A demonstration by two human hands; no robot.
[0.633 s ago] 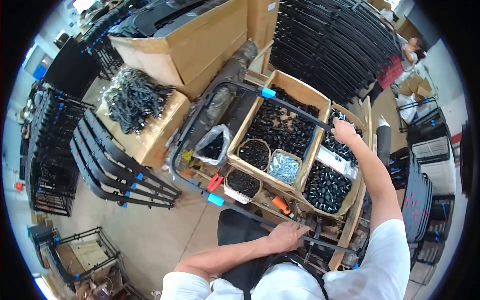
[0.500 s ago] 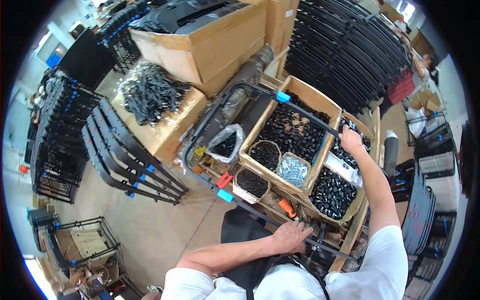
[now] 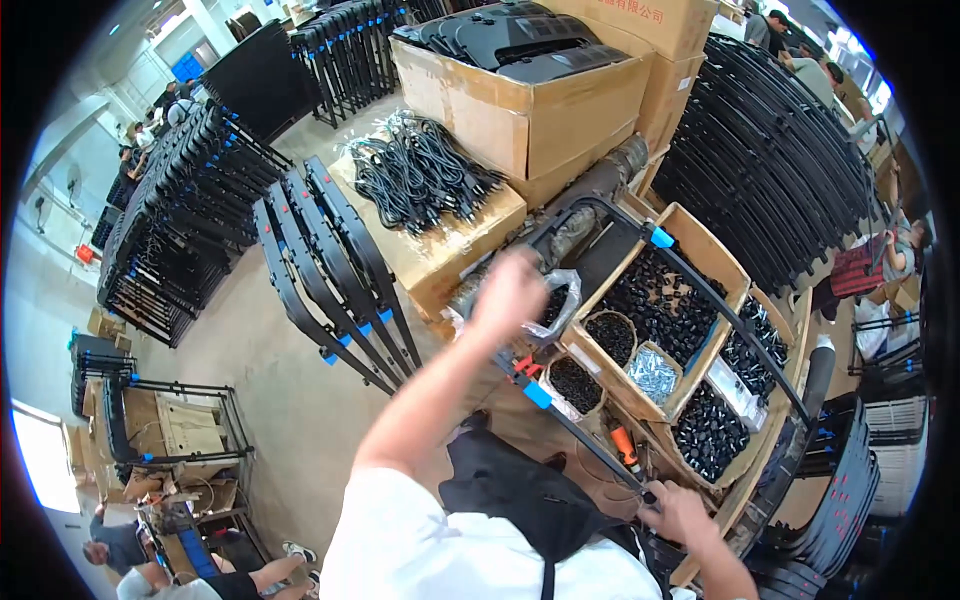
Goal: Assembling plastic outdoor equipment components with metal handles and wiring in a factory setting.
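Fingers of the right hand (image 3: 678,512) are wrapped around the near end of a black metal frame (image 3: 735,322), low down at about 5 o'clock in the view. So this grip is closed on the frame. The frame is a long bent tube with blue tape bands (image 3: 537,393). It runs from the right hand up toward 1 o'clock, curving around above the boxes on the surface.

The left hand (image 3: 510,290) is raised near the middle of the view. It is blurry, so I cannot tell if its grip is wide or narrow. It is just beside the near rail of the frame and a clear plastic bag (image 3: 556,300) with dark bits inside, but I cannot tell if it touches them.

Inside the frame loop sits a big cardboard box (image 3: 705,255) full of small black parts. In it are a small round tub of black screws (image 3: 611,336) and a tub of shiny silver screws (image 3: 654,370). Another tub of black bits (image 3: 575,384) sits just at 7 o'clock of them. An orange-handled tool (image 3: 623,445) lies near the right hand.

At 11 o'clock of the left hand, a bundle of black cables (image 3: 420,180) lies on a flat brown carton. Black frames (image 3: 335,270) lean together on the floor at 9 o'clock. More stacked black frames (image 3: 780,150) fill the view at 1 o'clock.
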